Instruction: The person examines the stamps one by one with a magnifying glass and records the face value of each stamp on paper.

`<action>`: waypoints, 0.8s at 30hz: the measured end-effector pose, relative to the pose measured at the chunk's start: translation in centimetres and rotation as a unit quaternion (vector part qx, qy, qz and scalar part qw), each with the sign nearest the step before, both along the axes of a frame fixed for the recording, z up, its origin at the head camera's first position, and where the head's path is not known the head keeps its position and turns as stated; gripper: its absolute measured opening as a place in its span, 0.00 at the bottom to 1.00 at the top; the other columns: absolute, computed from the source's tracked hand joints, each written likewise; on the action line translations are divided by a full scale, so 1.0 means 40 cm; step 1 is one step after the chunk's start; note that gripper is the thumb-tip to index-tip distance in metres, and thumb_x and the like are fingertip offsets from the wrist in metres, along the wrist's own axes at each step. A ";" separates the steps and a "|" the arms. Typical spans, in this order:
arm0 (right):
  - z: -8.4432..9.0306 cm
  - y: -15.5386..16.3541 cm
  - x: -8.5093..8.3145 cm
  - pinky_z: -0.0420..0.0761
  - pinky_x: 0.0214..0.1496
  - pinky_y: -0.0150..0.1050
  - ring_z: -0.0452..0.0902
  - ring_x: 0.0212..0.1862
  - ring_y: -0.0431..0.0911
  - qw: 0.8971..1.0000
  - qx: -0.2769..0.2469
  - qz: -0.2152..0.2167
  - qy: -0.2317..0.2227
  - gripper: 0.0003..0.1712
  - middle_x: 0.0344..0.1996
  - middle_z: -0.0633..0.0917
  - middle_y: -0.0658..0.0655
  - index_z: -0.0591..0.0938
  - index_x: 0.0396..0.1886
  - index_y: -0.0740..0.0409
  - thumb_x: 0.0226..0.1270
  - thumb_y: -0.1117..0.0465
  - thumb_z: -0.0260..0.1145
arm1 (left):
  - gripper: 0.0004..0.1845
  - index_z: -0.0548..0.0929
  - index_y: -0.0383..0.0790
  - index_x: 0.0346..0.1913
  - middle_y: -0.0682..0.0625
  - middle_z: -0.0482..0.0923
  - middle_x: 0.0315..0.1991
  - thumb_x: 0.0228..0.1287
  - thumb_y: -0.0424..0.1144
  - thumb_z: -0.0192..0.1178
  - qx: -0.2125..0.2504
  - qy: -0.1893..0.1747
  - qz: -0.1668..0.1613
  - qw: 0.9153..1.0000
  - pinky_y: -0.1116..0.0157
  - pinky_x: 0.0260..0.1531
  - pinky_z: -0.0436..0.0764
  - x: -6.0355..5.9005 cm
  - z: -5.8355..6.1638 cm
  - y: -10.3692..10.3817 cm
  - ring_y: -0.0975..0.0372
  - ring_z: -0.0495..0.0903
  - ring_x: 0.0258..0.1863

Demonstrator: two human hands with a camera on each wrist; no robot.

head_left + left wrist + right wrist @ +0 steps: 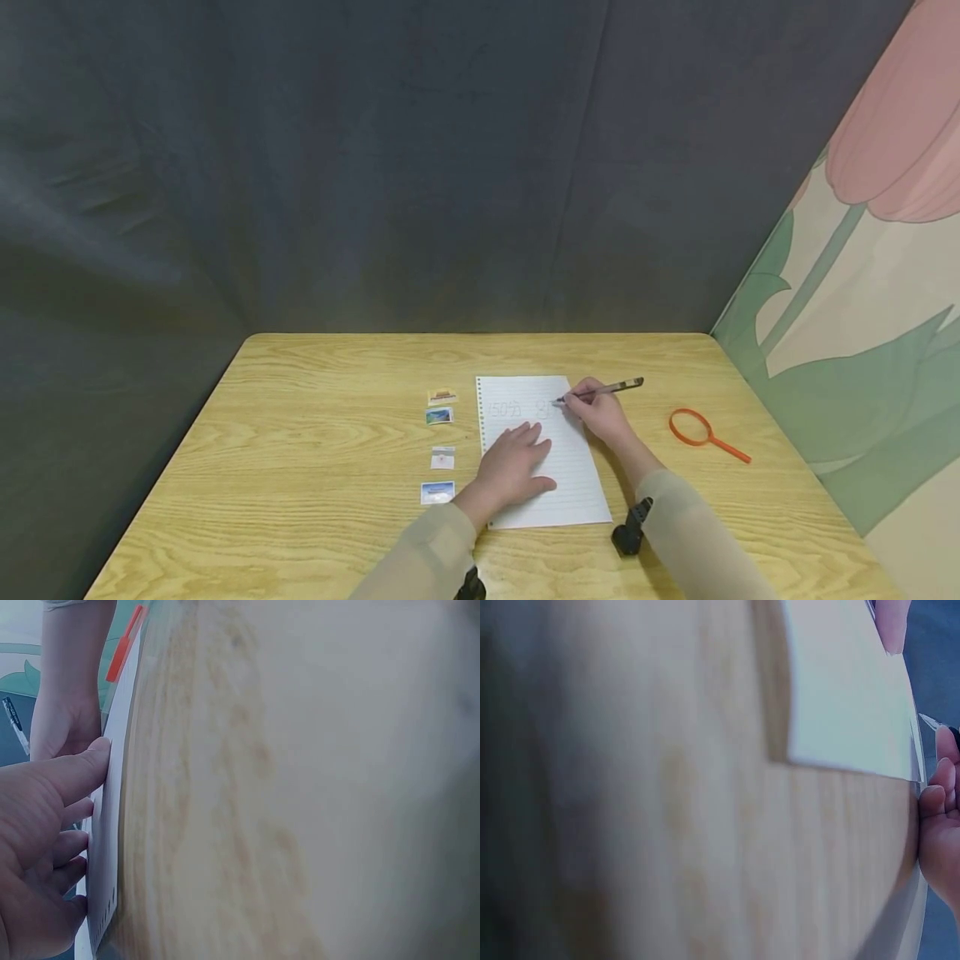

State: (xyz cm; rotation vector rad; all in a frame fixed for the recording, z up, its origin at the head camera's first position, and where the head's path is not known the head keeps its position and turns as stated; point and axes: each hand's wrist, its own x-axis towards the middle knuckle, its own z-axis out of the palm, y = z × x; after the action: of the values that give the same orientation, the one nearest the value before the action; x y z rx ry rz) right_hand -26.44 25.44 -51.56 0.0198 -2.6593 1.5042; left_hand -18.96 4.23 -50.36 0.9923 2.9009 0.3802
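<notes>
A sheet of lined paper (577, 492) with punched holes down its left edge lies on the wooden table. Faint handwriting crosses its upper part. My right hand (600, 414) pinches a pen (618, 387), its tip at the writing near the sheet's right edge. In the right wrist view the pen tip (928, 721) pokes out past the curled fingers. My left hand (513, 467) rests on the paper with fingers spread; the left wrist view shows its thumb (82, 769) and fingers against the sheet (112, 802).
Left of the paper, several small stamp-like picture cards lie in a column, among them a yellowish one (442, 397) and a blue one (438, 492). An orange magnifying glass (708, 433) lies to the right. A dark curtain (420, 167) hangs behind the table (300, 467).
</notes>
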 end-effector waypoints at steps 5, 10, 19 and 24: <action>0.003 0.010 0.009 0.74 0.23 0.30 0.74 0.27 0.43 1.000 -0.023 -0.005 -0.006 0.07 0.29 0.83 0.57 0.78 0.37 0.64 0.67 0.64 0.65 | 0.34 0.75 0.44 0.68 0.45 0.64 0.73 0.65 0.59 0.62 -0.005 -0.003 0.002 1.000 0.55 0.71 0.60 -0.002 -0.003 0.002 0.54 0.59 0.73; 0.000 0.023 0.012 0.77 0.26 0.31 0.77 0.29 0.44 1.000 -0.019 -0.021 0.006 0.07 0.30 0.84 0.58 0.78 0.38 0.66 0.69 0.64 0.64 | 0.34 0.75 0.45 0.69 0.46 0.64 0.73 0.65 0.59 0.61 -0.010 0.000 0.002 1.000 0.56 0.71 0.60 -0.004 -0.006 0.003 0.55 0.59 0.73; 0.003 0.031 0.014 0.77 0.26 0.31 0.78 0.29 0.46 0.999 -0.016 -0.035 0.007 0.09 0.30 0.85 0.59 0.77 0.39 0.68 0.69 0.64 0.63 | 0.34 0.74 0.45 0.69 0.46 0.63 0.73 0.65 0.59 0.61 -0.007 -0.007 0.003 1.000 0.56 0.72 0.59 -0.001 -0.004 0.001 0.54 0.59 0.73; 0.003 0.029 0.013 0.78 0.26 0.31 0.78 0.30 0.45 0.999 -0.008 -0.034 0.011 0.07 0.30 0.85 0.58 0.77 0.38 0.65 0.68 0.65 0.64 | 0.34 0.74 0.45 0.69 0.46 0.63 0.73 0.65 0.59 0.61 -0.006 -0.007 0.002 1.000 0.56 0.71 0.60 -0.003 -0.005 0.000 0.54 0.59 0.73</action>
State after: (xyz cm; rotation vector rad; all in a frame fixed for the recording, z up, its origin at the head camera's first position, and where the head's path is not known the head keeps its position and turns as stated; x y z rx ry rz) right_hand -25.93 26.59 -51.46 -0.0559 -2.6031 1.4963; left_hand -19.09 4.25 -50.54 0.9790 2.8899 0.3670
